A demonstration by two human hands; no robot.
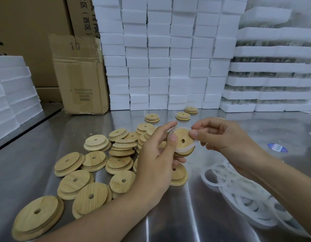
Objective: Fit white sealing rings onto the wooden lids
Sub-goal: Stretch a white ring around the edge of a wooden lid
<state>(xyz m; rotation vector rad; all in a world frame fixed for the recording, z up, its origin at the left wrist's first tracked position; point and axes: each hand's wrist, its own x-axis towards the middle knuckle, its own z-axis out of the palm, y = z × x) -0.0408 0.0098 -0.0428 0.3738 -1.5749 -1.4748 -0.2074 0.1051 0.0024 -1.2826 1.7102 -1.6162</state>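
view: head
left hand (156, 155): fingers curled round one wooden lid (181, 139), held above the steel table (186, 217)
right hand (221, 137): pinches the white sealing ring (183, 150) at the lid's upper right edge
ring seating: partly round the lid
lid pile (94, 160): on the table, left
ring pile (242, 194): on the table, right

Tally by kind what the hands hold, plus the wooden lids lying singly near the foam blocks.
Wooden lid in the left hand: 1
White sealing ring pinched by the right hand: 1
Single wooden lids at the back: 3
Total: 5
Tan edge above the right hand: cannot tell.
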